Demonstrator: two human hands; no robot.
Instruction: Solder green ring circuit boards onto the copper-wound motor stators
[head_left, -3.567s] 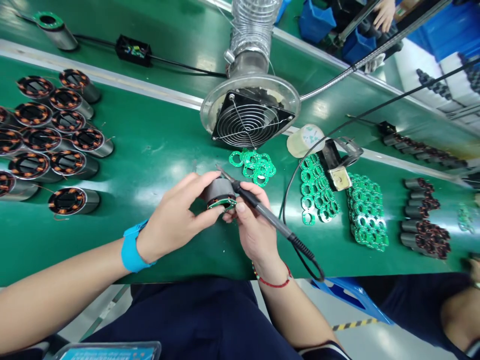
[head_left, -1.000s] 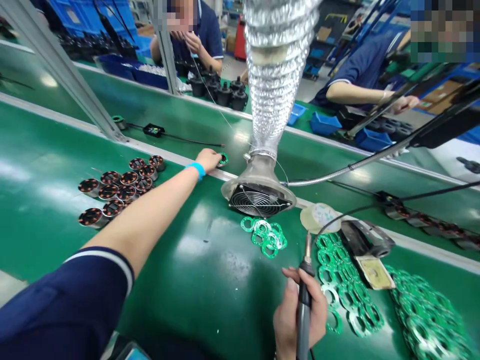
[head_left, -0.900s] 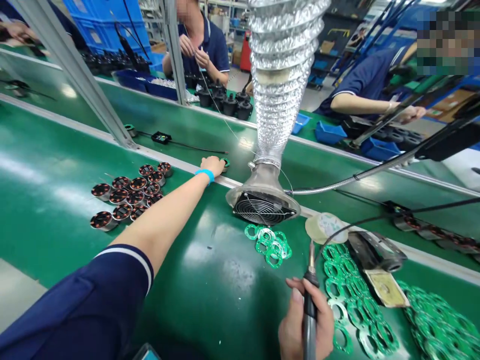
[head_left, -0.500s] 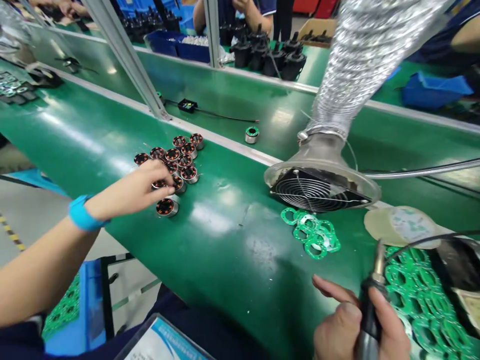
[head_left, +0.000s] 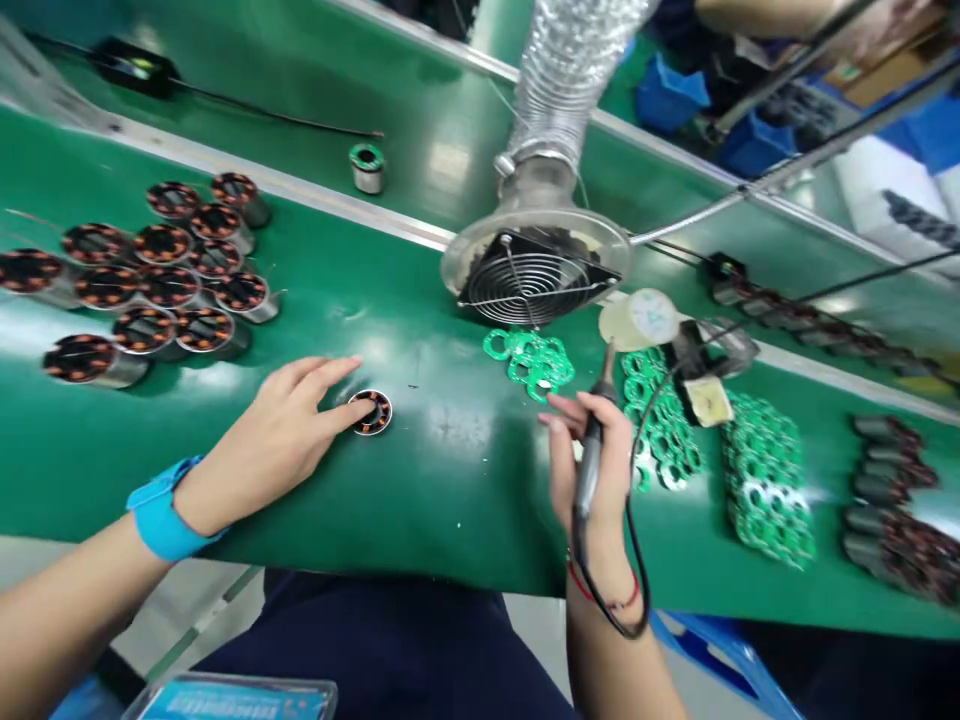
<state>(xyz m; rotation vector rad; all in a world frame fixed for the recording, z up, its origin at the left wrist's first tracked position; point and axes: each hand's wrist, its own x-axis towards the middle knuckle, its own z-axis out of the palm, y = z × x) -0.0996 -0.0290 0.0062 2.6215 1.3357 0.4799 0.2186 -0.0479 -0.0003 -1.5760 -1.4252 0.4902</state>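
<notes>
Left hand (head_left: 262, 450): fingers loosely spread, with the thumb tip over the opening of 1 short silver cylinder with black-and-orange windings (head_left: 385, 422). That cylinder sits on the green bench (head_left: 450, 530) in front of the person, just right of the hand; whether it is gripped I cannot tell.

Right hand (head_left: 611, 475): closed around 1 soldering iron with a grey-and-black handle (head_left: 589, 465), tip pointing away from the person.

Counted on the bench at left: 13 similar silver wound cylinders (head_left: 204, 330) in view, grouped close together, well apart from the 1 at the hand. Beyond the metal rail: 1 silver cylinder topped with a green ring (head_left: 367, 170).

Flat green circuit rings: 3 groups, namely 1 loose pile (head_left: 531, 360) near the black square fan (head_left: 529, 285), 1 set of rows (head_left: 660, 430) beside the right hand, and 1 larger block (head_left: 769, 480) farther right. Individual rings overlap and cannot be counted reliably.
</notes>
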